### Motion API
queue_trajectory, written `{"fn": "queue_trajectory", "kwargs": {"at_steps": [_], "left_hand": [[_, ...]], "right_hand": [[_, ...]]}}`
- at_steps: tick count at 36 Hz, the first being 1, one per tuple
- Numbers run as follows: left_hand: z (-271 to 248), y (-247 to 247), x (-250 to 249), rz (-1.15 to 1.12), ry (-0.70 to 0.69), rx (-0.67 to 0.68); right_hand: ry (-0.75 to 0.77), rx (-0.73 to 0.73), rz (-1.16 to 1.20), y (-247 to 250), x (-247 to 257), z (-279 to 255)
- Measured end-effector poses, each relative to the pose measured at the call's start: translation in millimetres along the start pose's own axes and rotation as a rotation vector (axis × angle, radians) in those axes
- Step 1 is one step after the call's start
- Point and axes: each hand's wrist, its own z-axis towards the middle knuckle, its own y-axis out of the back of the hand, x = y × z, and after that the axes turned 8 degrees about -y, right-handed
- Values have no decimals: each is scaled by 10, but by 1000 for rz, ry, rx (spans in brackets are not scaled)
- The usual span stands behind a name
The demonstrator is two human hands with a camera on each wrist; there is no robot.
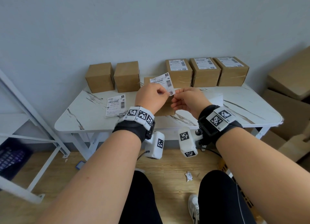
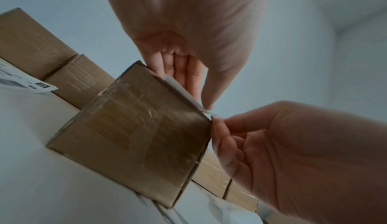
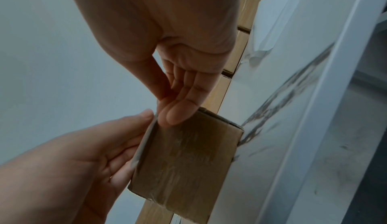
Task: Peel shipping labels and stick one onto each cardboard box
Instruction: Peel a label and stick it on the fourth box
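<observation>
Your left hand point(image 1: 151, 96) and right hand point(image 1: 187, 98) meet above the near cardboard box point(image 2: 134, 134), both pinching the lower edge of one shipping label point(image 1: 161, 82) that stands tilted up over it. The box sits on the marble table point(image 1: 218, 109), mostly hidden behind your hands. A stack of spare labels point(image 1: 115, 105) lies to the left; two bare boxes point(image 1: 114, 77) and three labelled boxes point(image 1: 206, 72) line the wall.
</observation>
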Motion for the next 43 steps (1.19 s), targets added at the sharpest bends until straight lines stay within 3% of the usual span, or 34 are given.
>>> {"fn": "queue_trajectory", "kwargs": {"at_steps": [19,37,43], "left_hand": [[26,-24,-63,47,60,-1],[73,10,-126,162,-24,84],[91,41,-124,158,15,77]], "right_hand": [[-18,45,-59,33,19,18],[-49,17,-114,3,88,-39],[-64,8,-116,-18,116,-65]]}}
